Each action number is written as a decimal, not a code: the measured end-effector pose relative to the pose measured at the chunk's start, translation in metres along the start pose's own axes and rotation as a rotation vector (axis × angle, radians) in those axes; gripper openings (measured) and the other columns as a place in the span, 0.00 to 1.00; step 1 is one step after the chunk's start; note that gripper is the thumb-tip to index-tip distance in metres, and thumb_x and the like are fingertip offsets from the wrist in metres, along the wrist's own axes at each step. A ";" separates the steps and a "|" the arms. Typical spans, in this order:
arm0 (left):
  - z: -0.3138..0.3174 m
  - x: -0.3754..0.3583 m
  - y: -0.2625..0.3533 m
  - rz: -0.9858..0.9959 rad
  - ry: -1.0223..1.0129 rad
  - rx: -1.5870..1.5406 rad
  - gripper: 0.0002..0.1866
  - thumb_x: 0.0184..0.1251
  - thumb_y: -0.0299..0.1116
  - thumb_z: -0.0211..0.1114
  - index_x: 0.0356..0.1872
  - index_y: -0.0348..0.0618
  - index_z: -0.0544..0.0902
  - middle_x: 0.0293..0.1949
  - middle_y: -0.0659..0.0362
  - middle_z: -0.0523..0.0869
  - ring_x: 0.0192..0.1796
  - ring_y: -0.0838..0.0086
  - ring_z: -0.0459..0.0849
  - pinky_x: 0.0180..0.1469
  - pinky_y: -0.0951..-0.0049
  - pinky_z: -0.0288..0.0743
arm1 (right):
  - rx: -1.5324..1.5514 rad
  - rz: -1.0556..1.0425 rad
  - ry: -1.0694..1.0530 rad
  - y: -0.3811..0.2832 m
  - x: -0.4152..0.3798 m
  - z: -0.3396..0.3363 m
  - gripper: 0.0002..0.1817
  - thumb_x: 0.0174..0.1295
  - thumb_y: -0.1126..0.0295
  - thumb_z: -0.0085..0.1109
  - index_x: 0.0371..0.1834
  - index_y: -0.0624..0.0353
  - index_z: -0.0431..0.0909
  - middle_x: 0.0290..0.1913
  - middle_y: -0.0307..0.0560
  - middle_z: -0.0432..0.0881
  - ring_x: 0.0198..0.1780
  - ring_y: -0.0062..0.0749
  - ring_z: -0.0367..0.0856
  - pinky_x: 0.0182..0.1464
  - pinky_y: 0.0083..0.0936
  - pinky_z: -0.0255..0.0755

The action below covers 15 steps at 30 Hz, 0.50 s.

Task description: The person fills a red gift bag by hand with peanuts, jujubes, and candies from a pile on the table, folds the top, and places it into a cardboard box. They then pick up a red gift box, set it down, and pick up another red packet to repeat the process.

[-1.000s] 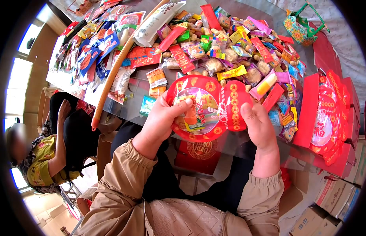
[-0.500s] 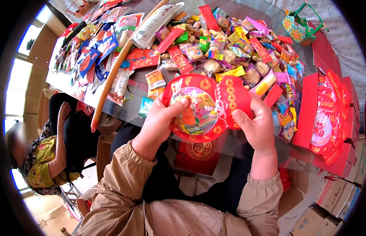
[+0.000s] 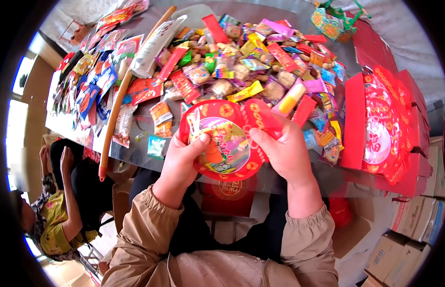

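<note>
Red pouch (image 3: 227,143) with a clear round window, in the head view, is held up between both hands over the near edge of the glass table (image 3: 328,178); coloured wrappers show through the window. At its 9 o'clock the left hand (image 3: 181,155) pinches the rim, thumb in front, fingers behind. At 3 o'clock the right hand (image 3: 285,152) clasps the narrow neck, thumb pressed on its face. Taking the pouch as the dial's centre, a heap of wrapped snacks (image 3: 244,64) spreads around 12 o'clock, a white packet (image 3: 155,50) lies at 11, a wooden stick (image 3: 118,100) at 10, a turquoise packet (image 3: 156,147) at 9. A green-handled basket (image 3: 331,24) stands between 1 and 2, a red carton (image 3: 354,122) holding similar pouches (image 3: 383,134) at 3. Another person (image 3: 55,222) sits at 8.
</note>
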<state>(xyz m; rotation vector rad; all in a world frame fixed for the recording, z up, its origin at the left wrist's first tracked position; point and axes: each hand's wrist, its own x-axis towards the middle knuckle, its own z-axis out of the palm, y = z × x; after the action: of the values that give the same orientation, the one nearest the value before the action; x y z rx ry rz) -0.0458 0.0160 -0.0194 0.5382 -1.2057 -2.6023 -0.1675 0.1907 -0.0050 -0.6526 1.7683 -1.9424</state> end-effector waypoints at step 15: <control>-0.098 -0.003 -0.066 0.383 -0.086 0.795 0.23 0.74 0.32 0.62 0.65 0.38 0.70 0.60 0.54 0.80 0.59 0.69 0.82 0.61 0.66 0.77 | 0.033 -0.301 0.173 -0.049 -0.107 -0.056 0.17 0.64 0.75 0.68 0.55 0.67 0.80 0.47 0.41 0.87 0.46 0.22 0.83 0.50 0.24 0.76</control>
<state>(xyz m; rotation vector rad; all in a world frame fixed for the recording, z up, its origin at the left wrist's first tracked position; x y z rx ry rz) -0.0056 -0.0075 -0.1279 0.2706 -2.1232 -1.7812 -0.1164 0.3038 0.0341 -0.8001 1.8197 -2.2846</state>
